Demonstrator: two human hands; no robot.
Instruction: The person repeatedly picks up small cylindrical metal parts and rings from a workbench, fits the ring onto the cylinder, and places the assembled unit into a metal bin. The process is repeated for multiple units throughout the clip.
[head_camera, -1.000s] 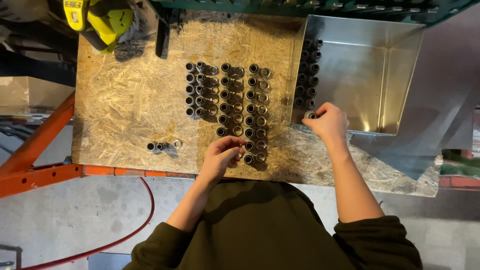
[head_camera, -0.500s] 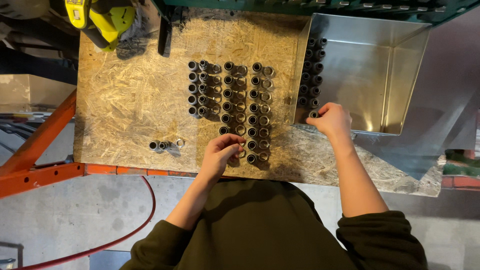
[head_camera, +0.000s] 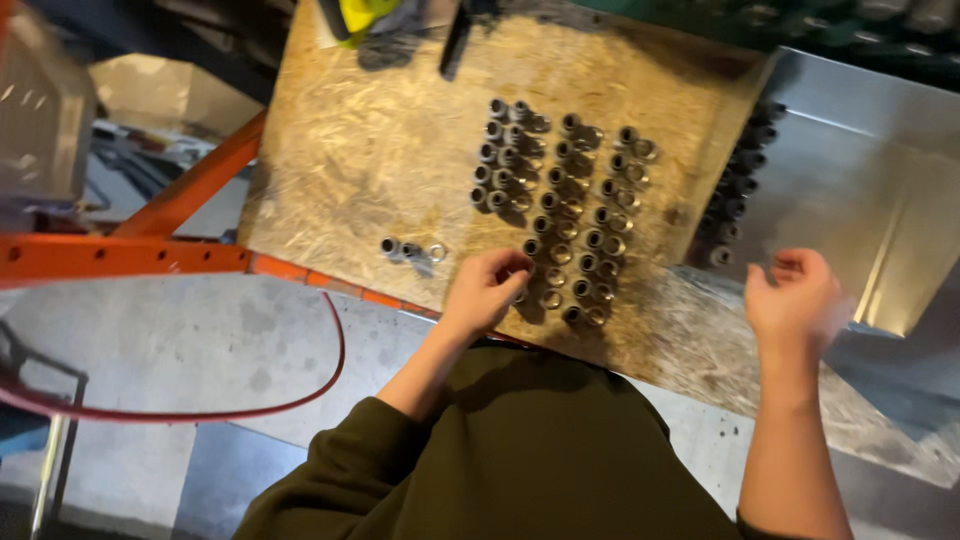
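Note:
Several short metal sleeves (head_camera: 565, 200) stand in paired columns on a chipboard sheet (head_camera: 370, 140). My left hand (head_camera: 488, 288) rests at the near end of the left columns, its fingertips curled onto a sleeve (head_camera: 524, 293) there. My right hand (head_camera: 795, 300) hovers blurred over the board's near right edge, beside a shiny metal tray (head_camera: 880, 170). Its fingers are loosely curled, and I cannot tell whether it holds anything. Inside the tray, a row of darker sleeves (head_camera: 738, 185) lines the left wall.
Three loose sleeves (head_camera: 410, 250) lie apart on the board, left of my left hand. A yellow-green tool (head_camera: 370, 14) sits at the far edge. An orange steel beam (head_camera: 120, 256) runs along the left, with a red cable (head_camera: 310, 392) looping over the concrete floor below.
My right hand has pulled back from the tray's left wall toward the near right. The left hand has stayed at the near end of the columns. The view has shifted and zoomed.

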